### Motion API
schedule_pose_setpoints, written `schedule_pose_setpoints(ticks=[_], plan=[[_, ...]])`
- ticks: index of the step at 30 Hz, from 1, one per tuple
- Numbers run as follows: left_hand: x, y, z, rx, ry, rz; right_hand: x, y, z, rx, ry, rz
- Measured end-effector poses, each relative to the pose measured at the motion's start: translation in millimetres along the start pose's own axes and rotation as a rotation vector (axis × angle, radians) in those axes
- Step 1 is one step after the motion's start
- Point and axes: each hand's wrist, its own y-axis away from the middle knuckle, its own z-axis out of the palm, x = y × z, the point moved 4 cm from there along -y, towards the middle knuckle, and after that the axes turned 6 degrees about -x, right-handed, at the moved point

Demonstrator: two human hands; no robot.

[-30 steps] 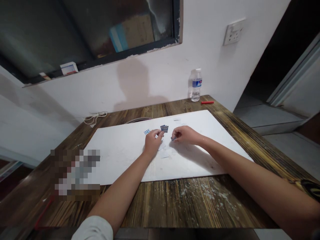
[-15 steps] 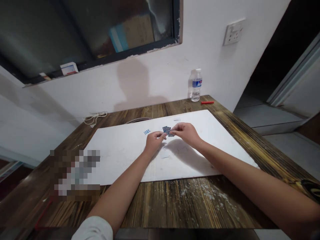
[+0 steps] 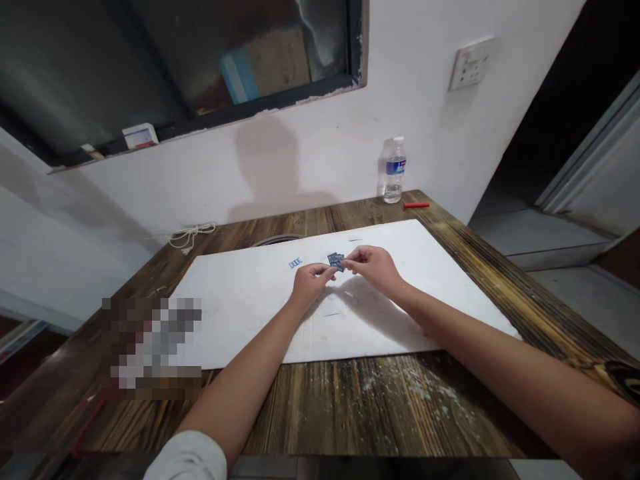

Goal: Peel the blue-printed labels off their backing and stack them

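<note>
Above a white board (image 3: 235,300), my two hands meet at a small fanned bunch of flat blue pieces (image 3: 335,260); they look like little circuit boards, but are too small to be sure. My left hand (image 3: 309,283) pinches the bunch from the left between thumb and fingers. From the other side, the fingertips of my right hand (image 3: 375,265) close on its right edge. To the left of the hands lies a short row of small blue-edged pieces (image 3: 295,263) on the board. A thin dark strip (image 3: 355,240) lies beyond my right hand.
The board rests on a dark wooden table (image 3: 310,413) with white specks near its front edge. At the back right stand a water bottle (image 3: 394,173) and a red stick-like object (image 3: 417,205). A coiled white cable (image 3: 191,235) lies back left. A blurred-out patch (image 3: 155,347) covers something at left.
The bunch of blue pieces has turned slightly in my fingers and shows different faces. Both hands stay in almost the same place.
</note>
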Motion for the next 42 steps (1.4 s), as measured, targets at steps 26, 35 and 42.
schedule_pose_setpoints(ticks=[26, 35, 42], plan=[[8, 3, 0.2, -0.001, -0.106, 0.089, 3, -4, 1, -0.092, 0.034, 0.034], [-2, 3, -21.5, 0.424, -0.009, -0.008, 9, -8, -3, -0.068, 0.296, 0.0], [-24, 2, -42.3, 0.712, 0.044, -0.11, -11, -8, 21, -0.249, 0.62, -0.128]])
